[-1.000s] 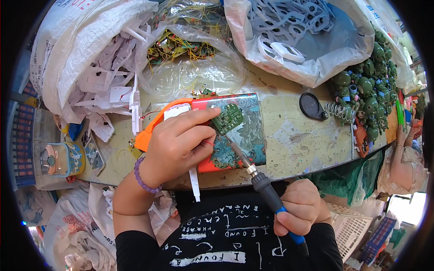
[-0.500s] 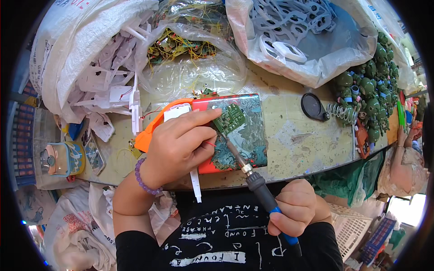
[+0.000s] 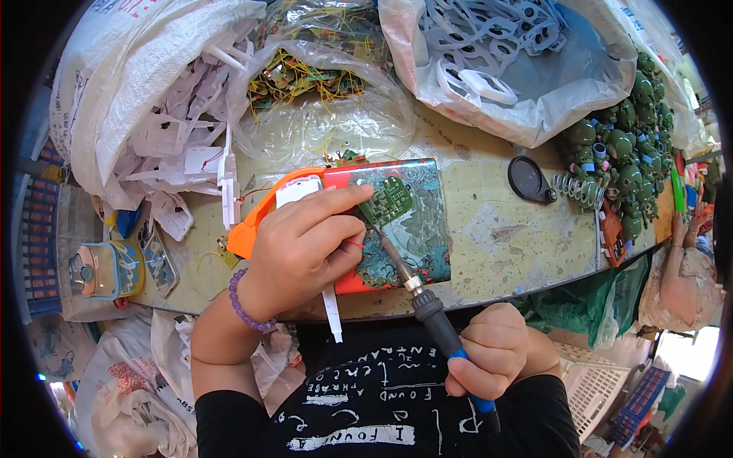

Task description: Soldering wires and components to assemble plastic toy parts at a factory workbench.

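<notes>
My right hand (image 3: 489, 351) is closed around the blue and black handle of a soldering iron (image 3: 437, 317). The iron slants up and left, its tip at the lower edge of a green circuit board (image 3: 388, 200). Stretched over from the left, my left hand (image 3: 305, 244) presses its index fingertip on the board's left edge. Its thumb and other fingers are curled together, with a thin red wire (image 3: 354, 243) showing between them. The board lies on a worn red and teal flat block (image 3: 431, 256). White plastic (image 3: 298, 191) and an orange part (image 3: 243, 237) sit partly hidden behind this hand.
Bags of white plastic parts (image 3: 179, 156), wired boards (image 3: 305, 84) and white frames (image 3: 489, 84) line the table's back. At right are a black round stand (image 3: 527, 180) with a spring (image 3: 576, 191) and piled green parts (image 3: 630, 145). Another person's arm (image 3: 679, 267) shows far right.
My right hand and the soldering iron's handle have shifted slightly left. The iron's tip stays at the board's lower edge, and my left hand has hardly moved.
</notes>
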